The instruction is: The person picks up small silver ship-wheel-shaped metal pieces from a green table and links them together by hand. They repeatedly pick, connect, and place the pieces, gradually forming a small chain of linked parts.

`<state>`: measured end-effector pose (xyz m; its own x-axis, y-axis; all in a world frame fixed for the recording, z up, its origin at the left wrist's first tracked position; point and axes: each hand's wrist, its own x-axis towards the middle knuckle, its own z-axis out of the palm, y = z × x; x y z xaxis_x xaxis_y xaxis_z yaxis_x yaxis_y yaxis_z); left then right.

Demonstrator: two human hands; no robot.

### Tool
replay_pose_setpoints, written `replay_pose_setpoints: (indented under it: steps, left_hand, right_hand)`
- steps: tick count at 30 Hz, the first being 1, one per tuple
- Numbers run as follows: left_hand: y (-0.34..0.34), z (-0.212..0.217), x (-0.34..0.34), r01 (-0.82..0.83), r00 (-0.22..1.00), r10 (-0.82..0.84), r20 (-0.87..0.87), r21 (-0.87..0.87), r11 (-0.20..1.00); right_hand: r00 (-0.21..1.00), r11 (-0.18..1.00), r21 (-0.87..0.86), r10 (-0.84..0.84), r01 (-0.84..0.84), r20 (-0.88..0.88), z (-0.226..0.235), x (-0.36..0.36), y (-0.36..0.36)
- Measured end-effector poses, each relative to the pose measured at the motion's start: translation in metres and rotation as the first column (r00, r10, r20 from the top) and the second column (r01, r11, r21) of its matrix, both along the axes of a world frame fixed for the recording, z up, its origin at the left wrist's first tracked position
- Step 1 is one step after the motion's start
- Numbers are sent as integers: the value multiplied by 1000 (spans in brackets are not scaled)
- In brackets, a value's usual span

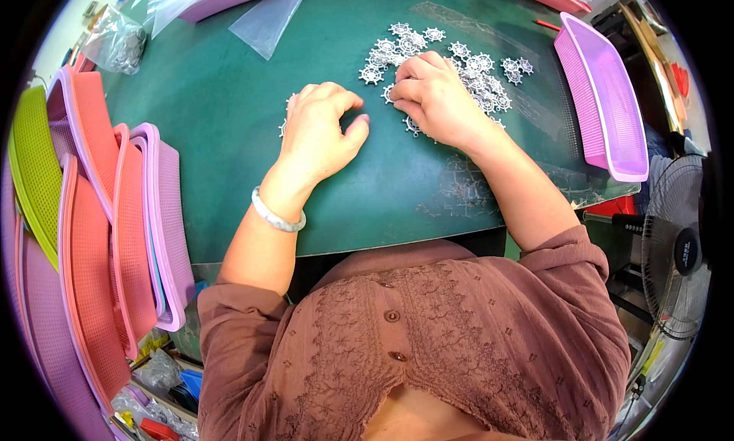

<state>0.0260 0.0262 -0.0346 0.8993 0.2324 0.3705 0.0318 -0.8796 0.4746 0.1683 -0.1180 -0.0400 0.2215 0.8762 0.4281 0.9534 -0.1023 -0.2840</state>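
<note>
Small silver ship's-wheel charms lie in a loose heap (478, 78) on the green table, right of centre. My right hand (436, 97) is over the near-left edge of this heap, its thumb and fingers pinched together at a ship's-wheel charm (388, 94). Another charm (411, 126) shows just below that hand. My left hand (317, 127) rests to the left, palm down, with thumb and index finger apart and nothing seen between them. Bits of silver charms (284, 127) peek out along its outer edge; the rest there is hidden under the hand.
A purple basket (604, 97) stands at the table's right edge, near a red pen (547, 25). Nested pink, purple and green baskets (92, 211) crowd the left side. A clear plastic bag (267, 20) and a bagged bundle (115, 39) lie at the back. A fan (677, 246) stands at right.
</note>
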Motion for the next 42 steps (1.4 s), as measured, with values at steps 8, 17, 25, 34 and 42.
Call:
replay_pose_setpoints:
  steps: [8,17,25,34,42]
  left_hand:
    - [-2,-8,5,61,994,-52,96,-90,994]
    - [-7,5,2,64,998,-39,57,-970,235]
    - [-11,3,3,95,995,-49,87,-978,184]
    - [-11,2,3,93,995,-59,87,-988,121]
    - [-10,1,3,67,996,-70,55,-979,191]
  right_hand:
    - [978,967,174,199,-184,-70,13,-9,-1]
    - [874,964,265,144,-18,-465,15,-13,-5]
    - [758,978,206,146,-15,-636,13,-9,-8]
    - [681,989,150,101,13,-725,12,-9,-10]
    - [645,992,122,88,8,-759,15,-10,-10]
